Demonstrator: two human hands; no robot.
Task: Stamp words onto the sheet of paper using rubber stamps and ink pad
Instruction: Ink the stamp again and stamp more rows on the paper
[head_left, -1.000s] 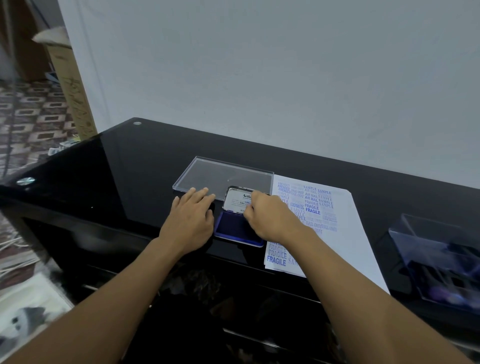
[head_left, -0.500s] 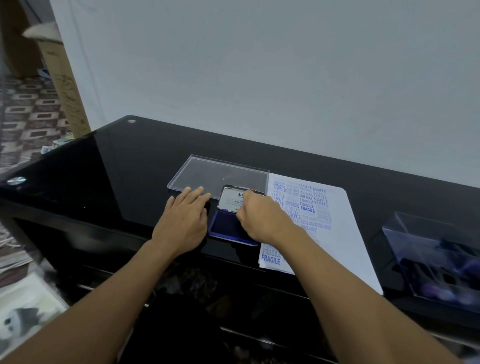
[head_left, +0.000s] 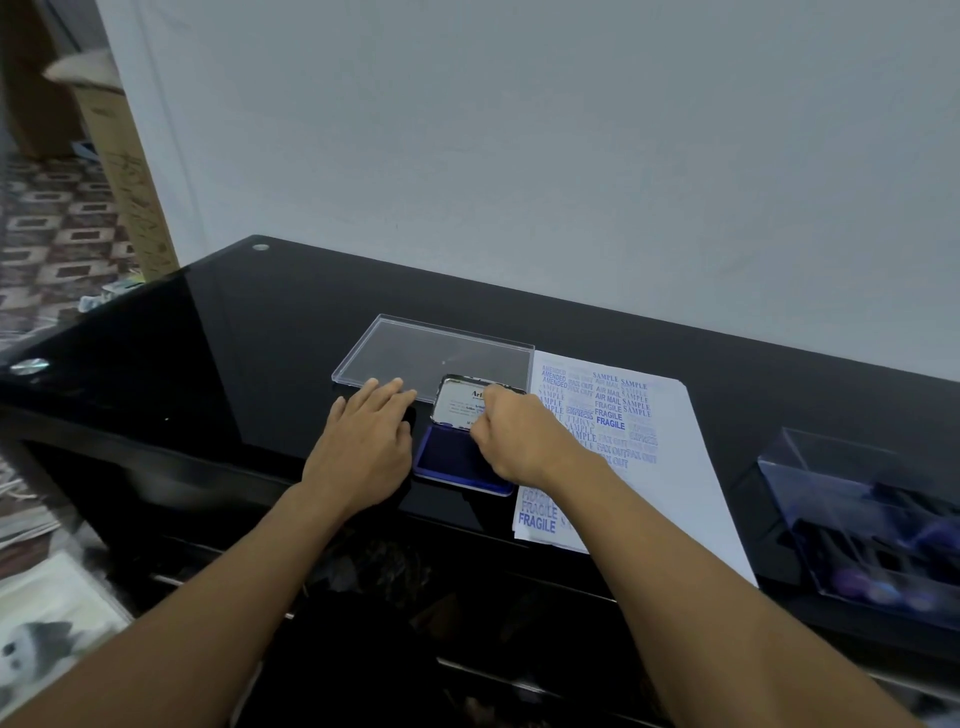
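Comparing this moment with the second before it, I found that almost nothing had moved. The left hand (head_left: 363, 447) still lay flat on the black table (head_left: 260, 338), just beside the ink pad (head_left: 447, 460), with straight fingers and holding nothing. The right hand (head_left: 514, 436) stayed over the open ink pad. Its fingers were curled downward near the place where the blue surface meets the raised lid (head_left: 457, 408). I could not tell whether a stamp was pinched under them, because the hand itself covered that place.

The sheet of paper (head_left: 670, 467) lay just to the right of the pad, already carrying blue words such as FRAGILE and SAMPLE. A clear plastic cover (head_left: 436, 353) lay behind the pad, and a clear box (head_left: 857, 519) stood well apart on the right.

In my judgement the step in hand was inking, and the next print was not yet made.
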